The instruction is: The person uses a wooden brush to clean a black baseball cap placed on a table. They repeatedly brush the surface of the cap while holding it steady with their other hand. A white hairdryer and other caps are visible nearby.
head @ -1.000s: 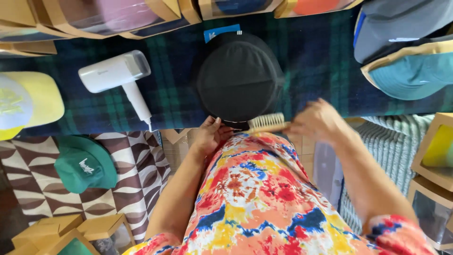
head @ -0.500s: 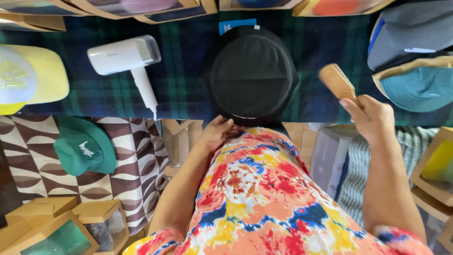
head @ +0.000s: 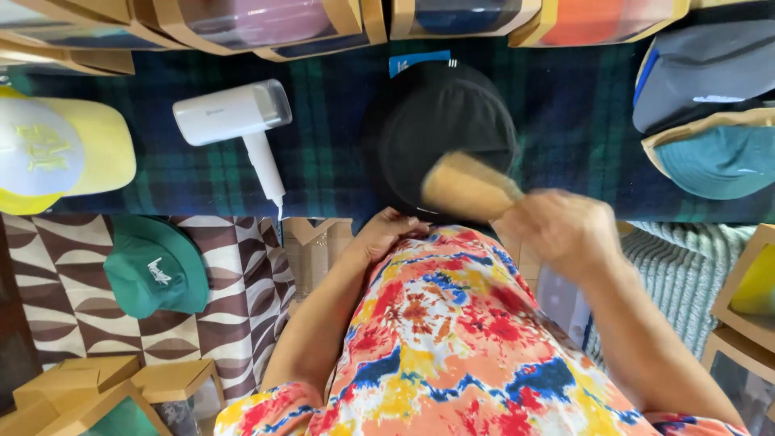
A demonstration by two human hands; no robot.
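The right hand has swung the wooden brush back from the right onto the black hat.
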